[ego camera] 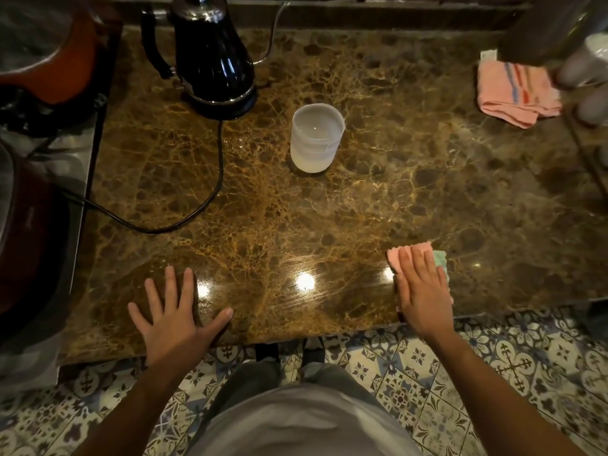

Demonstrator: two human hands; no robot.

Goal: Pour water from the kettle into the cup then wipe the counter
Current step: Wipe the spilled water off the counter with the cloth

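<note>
A black kettle (212, 57) stands on its base at the back of the brown marble counter (296, 218). In front of it and a little to the right stands a translucent white cup (316, 137) with water in it. My right hand (421, 284) presses flat on a pink and green cloth (411, 255) near the counter's front edge on the right. Spread flat on the bare counter at the front left lies my left hand (174, 311), fingers apart, holding nothing.
The kettle's black cord (197, 205) loops across the counter's left part. A folded pink striped towel (516, 93) lies at the back right beside a rack (585, 60). A stove with pots (36, 126) borders the left edge. Patterned floor tiles (493, 373) show below.
</note>
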